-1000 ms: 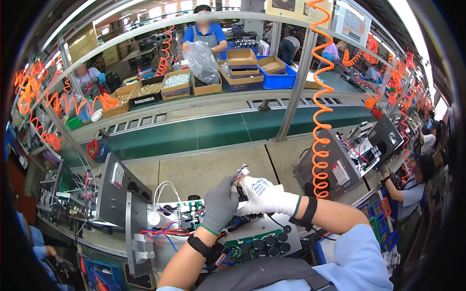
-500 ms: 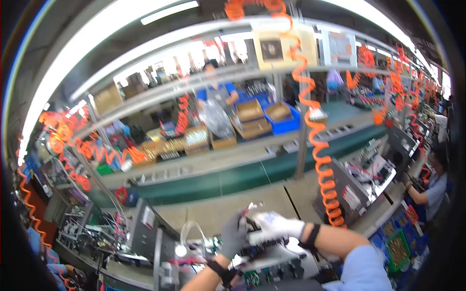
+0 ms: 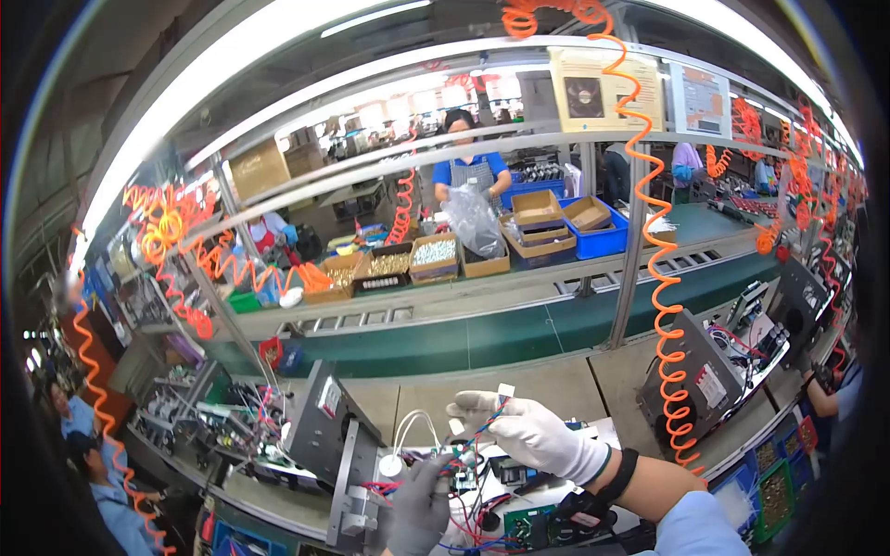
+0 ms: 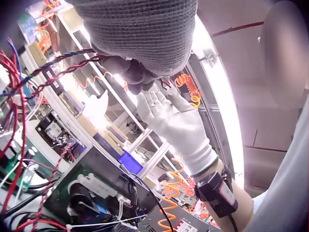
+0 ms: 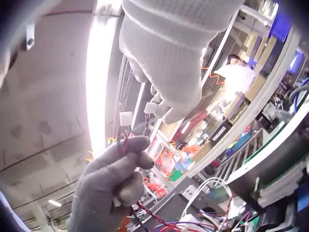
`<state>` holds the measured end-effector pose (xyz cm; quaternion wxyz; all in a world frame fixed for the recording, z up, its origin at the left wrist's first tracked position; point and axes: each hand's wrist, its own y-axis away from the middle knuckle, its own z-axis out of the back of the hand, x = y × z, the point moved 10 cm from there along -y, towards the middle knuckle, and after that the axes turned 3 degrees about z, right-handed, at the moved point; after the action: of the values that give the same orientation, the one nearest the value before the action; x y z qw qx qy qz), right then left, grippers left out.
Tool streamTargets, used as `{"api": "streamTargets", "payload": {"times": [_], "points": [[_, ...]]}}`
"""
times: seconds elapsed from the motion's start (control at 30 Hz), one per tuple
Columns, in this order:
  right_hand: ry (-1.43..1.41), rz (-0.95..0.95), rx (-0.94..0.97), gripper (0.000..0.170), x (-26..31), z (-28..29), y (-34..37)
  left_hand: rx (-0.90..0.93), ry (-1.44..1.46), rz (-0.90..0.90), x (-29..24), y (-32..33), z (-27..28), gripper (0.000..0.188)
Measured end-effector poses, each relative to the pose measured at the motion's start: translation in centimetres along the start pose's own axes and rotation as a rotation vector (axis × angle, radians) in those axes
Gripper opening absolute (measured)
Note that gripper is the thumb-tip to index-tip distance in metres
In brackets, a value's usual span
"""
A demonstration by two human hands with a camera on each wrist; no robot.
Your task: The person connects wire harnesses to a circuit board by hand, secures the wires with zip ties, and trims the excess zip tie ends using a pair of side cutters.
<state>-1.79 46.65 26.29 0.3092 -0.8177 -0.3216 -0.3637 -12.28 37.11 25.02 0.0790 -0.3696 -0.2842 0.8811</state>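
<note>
My left hand (image 3: 417, 514), in a grey glove, pinches a twisted wire bundle (image 4: 63, 60) of red, blue and black strands. A small white connector (image 5: 126, 118) stands out above its fingertips. To the right and higher, my right hand (image 3: 538, 437), in a white glove, pinches wires beside another white connector (image 3: 506, 390). Twisted wires (image 3: 482, 430) slant between the two hands. Beneath them lies an opened electronic unit with a green circuit board (image 3: 527, 528), loose wires and an upright metal panel (image 3: 345, 477) on its left.
Grey-cased units stand on the bench to the left (image 3: 329, 408) and right (image 3: 695, 375). An orange coiled hose (image 3: 669, 324) hangs at the right. Beyond the bench runs a green conveyor (image 3: 445, 343); cartons (image 3: 436, 259) and a blue bin (image 3: 598, 239) stand behind it, near another person (image 3: 471, 171).
My hands were close together over the wires and are now apart: the left is lower, the right higher. The wires now stretch visibly between them. The head view has tilted upward and shifted left.
</note>
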Motion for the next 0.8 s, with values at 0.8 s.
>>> {"api": "streamTargets", "payload": {"times": [0.8], "points": [[0.582,-0.175,-0.199,0.040,0.3,0.5,5.0,0.095,1.214,0.880,7.3,4.6,-7.0,0.030]]}}
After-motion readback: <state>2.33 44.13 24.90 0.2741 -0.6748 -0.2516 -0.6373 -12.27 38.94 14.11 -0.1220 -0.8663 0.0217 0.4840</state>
